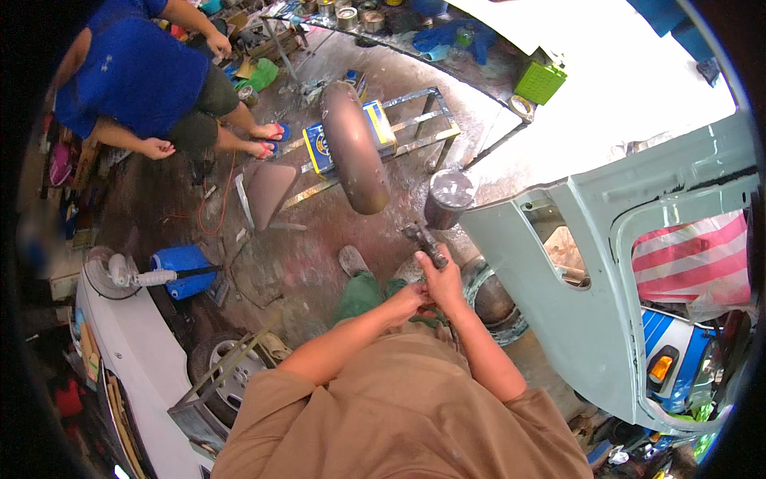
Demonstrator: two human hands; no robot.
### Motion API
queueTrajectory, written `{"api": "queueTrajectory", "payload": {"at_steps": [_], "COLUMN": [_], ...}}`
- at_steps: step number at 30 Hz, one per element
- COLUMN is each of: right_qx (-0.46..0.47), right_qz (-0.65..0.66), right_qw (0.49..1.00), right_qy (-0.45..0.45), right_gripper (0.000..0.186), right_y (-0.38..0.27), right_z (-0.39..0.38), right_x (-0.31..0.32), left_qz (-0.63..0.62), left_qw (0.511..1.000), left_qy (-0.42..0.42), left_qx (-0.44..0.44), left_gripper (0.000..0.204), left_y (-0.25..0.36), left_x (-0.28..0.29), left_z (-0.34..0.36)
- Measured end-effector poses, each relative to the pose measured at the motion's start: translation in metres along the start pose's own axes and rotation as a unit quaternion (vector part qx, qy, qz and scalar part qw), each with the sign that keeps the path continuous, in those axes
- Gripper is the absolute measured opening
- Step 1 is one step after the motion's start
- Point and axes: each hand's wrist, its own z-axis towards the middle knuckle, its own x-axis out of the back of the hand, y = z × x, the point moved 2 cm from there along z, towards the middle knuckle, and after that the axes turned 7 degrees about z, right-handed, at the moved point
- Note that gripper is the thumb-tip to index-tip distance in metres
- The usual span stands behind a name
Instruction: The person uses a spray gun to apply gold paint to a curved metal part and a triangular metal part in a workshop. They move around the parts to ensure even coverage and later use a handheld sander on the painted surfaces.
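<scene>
My right hand (437, 275) grips a dark spray-gun-like tool (424, 239), held upright in front of my body. My left hand (412, 297) is closed just below it, beside the right wrist; what its fingers hold is hidden. Beyond the tool, a long brownish-grey curved fender (353, 148) rests across a blue-and-yellow container (317, 152) on a metal rack (443, 126). A smaller panel (271, 191) of similar colour leans at the rack's left end. A dark bucket (448, 207) stands to the right of the fender.
A person in blue (140, 76) is at the upper left. A large pale-green vehicle body panel (519, 279) fills the right side. A white panel (128, 343) and blue jug (179, 271) lie at left, a round metal piece (495, 307) beside my feet, a cluttered bench (435, 64) behind.
</scene>
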Motion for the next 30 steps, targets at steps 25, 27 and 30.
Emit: {"api": "queueTrajectory", "payload": {"at_steps": [25,27,30], "right_qx": [-0.089,-0.109,-0.148], "right_qz": [0.327,0.282,0.231], "right_qw": [0.939,0.953,0.962], "right_qy": [-0.060,-0.021,-0.002], "right_gripper": [0.058,0.046,0.040], "right_y": [-0.091,-0.078,-0.061], "right_z": [0.106,0.105,0.100], "right_x": [0.044,0.049,0.049], "left_qz": [0.262,0.193,0.173], "left_qw": [0.874,0.897,0.897], "left_qy": [0.399,0.396,0.404], "left_qx": [0.091,0.048,0.053], "left_gripper": [0.055,0.063,0.072], "left_y": [-0.134,-0.129,-0.130], "left_x": [0.217,0.214,0.224], "left_z": [-0.148,-0.131,-0.123]}}
